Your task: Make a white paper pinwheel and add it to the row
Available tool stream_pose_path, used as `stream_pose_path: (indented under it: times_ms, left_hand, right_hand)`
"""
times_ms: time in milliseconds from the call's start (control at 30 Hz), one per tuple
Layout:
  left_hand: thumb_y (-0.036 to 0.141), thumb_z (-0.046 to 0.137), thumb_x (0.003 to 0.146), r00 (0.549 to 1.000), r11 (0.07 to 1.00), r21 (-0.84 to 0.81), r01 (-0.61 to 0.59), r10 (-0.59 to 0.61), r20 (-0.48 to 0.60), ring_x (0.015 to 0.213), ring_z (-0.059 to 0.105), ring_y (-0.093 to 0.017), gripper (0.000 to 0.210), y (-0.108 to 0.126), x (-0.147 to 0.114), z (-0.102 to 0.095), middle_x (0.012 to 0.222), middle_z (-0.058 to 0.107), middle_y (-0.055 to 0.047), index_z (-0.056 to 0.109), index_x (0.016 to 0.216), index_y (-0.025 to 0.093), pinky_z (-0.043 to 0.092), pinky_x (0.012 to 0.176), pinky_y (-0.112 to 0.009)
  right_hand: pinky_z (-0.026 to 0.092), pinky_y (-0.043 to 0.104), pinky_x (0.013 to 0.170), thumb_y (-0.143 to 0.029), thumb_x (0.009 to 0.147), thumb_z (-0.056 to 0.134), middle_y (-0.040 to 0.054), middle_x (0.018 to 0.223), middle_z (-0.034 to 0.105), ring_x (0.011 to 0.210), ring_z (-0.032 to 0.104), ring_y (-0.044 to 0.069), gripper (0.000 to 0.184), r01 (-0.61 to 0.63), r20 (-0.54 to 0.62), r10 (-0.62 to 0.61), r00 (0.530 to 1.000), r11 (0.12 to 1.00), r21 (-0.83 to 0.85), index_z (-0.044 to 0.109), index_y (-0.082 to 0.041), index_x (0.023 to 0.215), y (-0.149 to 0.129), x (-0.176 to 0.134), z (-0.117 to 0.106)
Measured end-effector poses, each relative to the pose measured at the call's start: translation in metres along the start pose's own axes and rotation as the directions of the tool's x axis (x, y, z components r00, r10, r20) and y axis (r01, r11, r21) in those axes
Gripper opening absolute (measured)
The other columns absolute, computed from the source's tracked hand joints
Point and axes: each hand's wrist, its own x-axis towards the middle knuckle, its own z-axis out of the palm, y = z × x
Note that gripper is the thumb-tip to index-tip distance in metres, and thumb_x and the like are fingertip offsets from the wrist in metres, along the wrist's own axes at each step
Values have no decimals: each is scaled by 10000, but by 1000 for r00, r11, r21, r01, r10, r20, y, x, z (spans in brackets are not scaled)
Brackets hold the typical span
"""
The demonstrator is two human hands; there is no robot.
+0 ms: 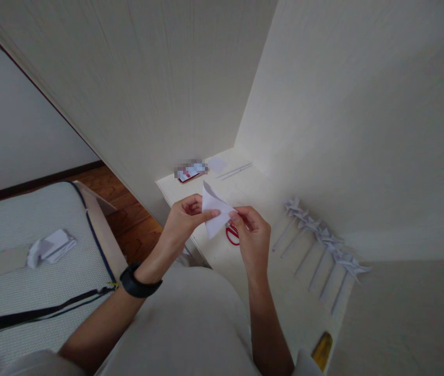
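A white sheet of paper (214, 215), bent into a folded triangular shape, is held in the air between both hands. My left hand (188, 215) grips its left side, with the thumb across the front. At its right corner, the thumb and fingers of my right hand (252, 232) pinch the paper. Below and partly behind the paper lie scissors with red handles (232, 235) on the white desk (225, 258); their blades are hidden. Several white paper pinwheels (325, 235) on thin sticks lie in a row to the right of my right hand.
At the desk's far end lie a phone (191, 171), a flat piece of paper (217, 165) and thin white sticks (235, 171). A yellow object (322, 351) is near the front right edge. On the left, a mattress (49, 209) bears loose papers (55, 246) and a black strap (42, 315).
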Motion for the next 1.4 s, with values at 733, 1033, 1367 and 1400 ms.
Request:
stream_pose_path:
  times_ms: [733, 1033, 1367, 1400]
  left_hand:
    - [211, 860, 609, 999, 998, -62, 13, -10, 53, 653, 628, -112, 265, -7, -1, -1, 758, 719, 12, 733, 838, 169, 498, 648, -220]
    - [230, 868, 599, 998, 998, -67, 10, -6, 66, 664, 627, -114, 265, -2, 0, 1, 764, 721, 4, 732, 817, 165, 500, 670, -219]
    - [221, 865, 577, 1000, 1000, -18, -15, 16, 14, 532, 543, -85, 203, 3, 1, -4, 591, 643, 32, 672, 602, 163, 431, 538, -201]
    - [218, 867, 568, 1000, 1000, -14, -19, 19, 4, 525, 538, -83, 213, 3, 1, -3, 573, 630, 37, 662, 586, 164, 431, 535, -201]
  right_hand:
    - [449, 237, 594, -280, 799, 684, -24, 646, 631, 619, 591, 117, 124, -34, -45, 36, 998, 998, 57, 670, -186, 720, -4, 0, -1]
    - [444, 226, 576, -285, 797, 674, -27, 623, 628, 594, 576, 111, 145, -37, -52, 40, 998, 998, 54, 659, -178, 699, -2, 2, -2]
    - [444, 224, 547, -324, 776, 696, -29, 586, 610, 552, 561, 108, 172, -88, -24, 91, 996, 992, 88, 662, -180, 689, 7, 3, -4]
    - [441, 223, 547, -326, 774, 699, -31, 581, 605, 548, 556, 106, 174, -93, -21, 95, 995, 992, 87, 662, -179, 688, 8, 3, -4]
